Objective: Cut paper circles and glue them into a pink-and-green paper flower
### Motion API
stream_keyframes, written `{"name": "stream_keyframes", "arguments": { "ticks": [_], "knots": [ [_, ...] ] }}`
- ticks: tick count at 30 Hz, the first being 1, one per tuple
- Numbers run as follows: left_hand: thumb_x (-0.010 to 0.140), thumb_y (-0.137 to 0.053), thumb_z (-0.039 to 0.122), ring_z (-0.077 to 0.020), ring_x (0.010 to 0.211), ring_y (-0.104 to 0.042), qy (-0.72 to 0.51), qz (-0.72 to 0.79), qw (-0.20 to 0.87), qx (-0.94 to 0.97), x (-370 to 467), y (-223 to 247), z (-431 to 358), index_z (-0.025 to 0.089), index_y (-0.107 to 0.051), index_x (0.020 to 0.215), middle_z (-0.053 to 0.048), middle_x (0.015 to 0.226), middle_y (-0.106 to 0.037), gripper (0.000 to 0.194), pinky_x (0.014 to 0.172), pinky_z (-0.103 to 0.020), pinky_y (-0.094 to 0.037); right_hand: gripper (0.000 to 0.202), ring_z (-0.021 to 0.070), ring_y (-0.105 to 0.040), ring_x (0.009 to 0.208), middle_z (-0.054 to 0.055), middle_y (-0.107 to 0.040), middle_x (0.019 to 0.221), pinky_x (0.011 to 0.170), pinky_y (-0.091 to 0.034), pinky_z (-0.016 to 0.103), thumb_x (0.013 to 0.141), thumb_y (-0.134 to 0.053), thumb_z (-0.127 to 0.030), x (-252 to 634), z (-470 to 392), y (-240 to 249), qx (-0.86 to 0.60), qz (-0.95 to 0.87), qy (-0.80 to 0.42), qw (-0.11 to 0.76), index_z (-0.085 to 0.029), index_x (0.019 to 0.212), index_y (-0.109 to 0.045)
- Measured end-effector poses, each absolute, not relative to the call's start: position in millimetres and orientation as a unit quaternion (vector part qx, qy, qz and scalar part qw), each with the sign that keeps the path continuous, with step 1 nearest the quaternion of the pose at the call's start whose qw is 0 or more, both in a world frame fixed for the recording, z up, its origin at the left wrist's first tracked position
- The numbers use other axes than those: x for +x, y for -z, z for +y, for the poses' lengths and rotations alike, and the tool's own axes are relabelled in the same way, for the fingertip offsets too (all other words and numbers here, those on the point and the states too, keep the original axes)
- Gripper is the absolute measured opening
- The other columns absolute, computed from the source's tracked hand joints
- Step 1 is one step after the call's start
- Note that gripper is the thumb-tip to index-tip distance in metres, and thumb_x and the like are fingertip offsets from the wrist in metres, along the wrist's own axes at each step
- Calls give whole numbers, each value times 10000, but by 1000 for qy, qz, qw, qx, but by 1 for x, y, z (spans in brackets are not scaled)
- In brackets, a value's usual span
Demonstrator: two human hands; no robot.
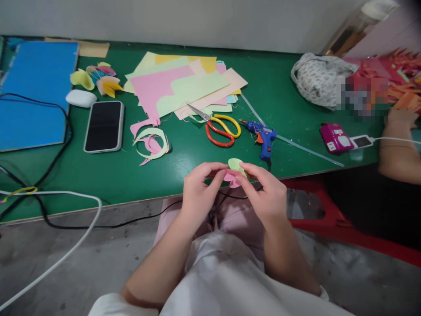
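Both of my hands meet just above the table's front edge. My left hand (200, 188) pinches a pink paper piece (233, 180) between thumb and fingertips. In my right hand (265, 188), thumb and forefinger are closed on a light green paper piece (235, 164), which sits against the pink one. Beyond my hands lie scissors (223, 129) with one red and one yellow handle loop. To their right a blue glue gun (263, 137) rests on its side, a clear glue stick (309, 150) reaching out behind it.
Coloured paper sheets (184, 83) are piled at the back of the green table (184, 149). Curled paper scraps (153, 142), a phone (104, 127), a white case (81, 98), paper petals (98, 79) and a blue board (42, 92) lie left. Cables cross there. A co-worker's arm (401, 145) is at right.
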State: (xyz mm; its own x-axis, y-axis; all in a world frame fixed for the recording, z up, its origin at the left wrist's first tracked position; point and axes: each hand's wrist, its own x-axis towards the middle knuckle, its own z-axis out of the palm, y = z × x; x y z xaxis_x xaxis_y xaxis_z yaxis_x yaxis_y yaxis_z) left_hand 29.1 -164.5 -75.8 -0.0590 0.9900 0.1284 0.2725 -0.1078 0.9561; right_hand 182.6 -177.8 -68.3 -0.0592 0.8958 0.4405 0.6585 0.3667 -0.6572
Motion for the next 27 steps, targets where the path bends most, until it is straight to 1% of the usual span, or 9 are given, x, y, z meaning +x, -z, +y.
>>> {"name": "stream_keyframes", "arguments": {
  "ticks": [3, 7, 10, 13, 16, 21, 24, 27],
  "knots": [
    [836, -619, 227, -113, 723, -650, -472, 552, 363, 583, 30, 75, -165, 204, -701, 887, -3, 838, -716, 99, 701, -226, -517, 250, 169, -701, 849, 27, -732, 1026, 812, -567, 306, 860, -620, -247, 182, -178, 69, -559, -694, -152, 428, -272, 1107, -652],
    [848, -607, 207, -104, 727, -647, -464, 541, 326, 621, 29, 75, -166, 208, -694, 897, 4, 843, -717, 100, 707, -218, -507, 374, 175, -699, 879, 43, -719, 1058, 819, -568, 312, 827, -658, -291, 182, -177, 69, -587, -655, -223, 420, -247, 1193, -595],
    [852, -598, 180, -100, 743, -645, -455, 529, 299, 651, 29, 75, -167, 204, -689, 891, 5, 847, -719, 102, 719, -211, -499, 389, 175, -690, 923, 46, -711, 1080, 843, -562, 311, 818, -666, -280, 181, -177, 68, -582, -649, -246, 423, -239, 1197, -589],
    [851, -597, 161, -96, 738, -640, -451, 514, 291, 669, 30, 74, -168, 197, -686, 878, 5, 839, -718, 100, 717, -204, -494, 323, 179, -685, 949, 39, -709, 1098, 858, -560, 323, 838, -639, -241, 180, -177, 69, -573, -662, -231, 425, -253, 1160, -612],
    [856, -591, 166, -108, 755, -646, -447, 507, 300, 673, 32, 71, -168, 200, -683, 878, -2, 844, -720, 100, 725, -219, -497, 280, 179, -688, 961, 31, -719, 1075, 864, -564, 325, 871, -591, -202, 179, -177, 69, -561, -681, -200, 427, -261, 1142, -624],
    [859, -590, 170, -107, 756, -645, -453, 502, 302, 672, 33, 70, -169, 200, -681, 888, -5, 849, -721, 101, 729, -219, -498, 322, 161, -694, 935, 30, -715, 1082, 834, -576, 294, 899, -545, -180, 176, -178, 69, -539, -698, -181, 435, -263, 1206, -589],
    [854, -595, 175, -108, 742, -644, -454, 507, 301, 668, 32, 71, -168, 206, -682, 888, -1, 845, -720, 98, 720, -223, -502, 317, 174, -692, 941, 34, -709, 1094, 830, -580, 314, 899, -546, -200, 176, -179, 70, -547, -693, -188, 431, -272, 1205, -590],
    [852, -601, 183, -103, 724, -643, -456, 519, 304, 655, 31, 72, -168, 207, -684, 883, 5, 833, -719, 92, 707, -219, -504, 350, 197, -676, 994, 41, -693, 1134, 885, -565, 360, 878, -583, -222, 177, -180, 71, -564, -675, -212, 426, -277, 1223, -573]
  ]
}}
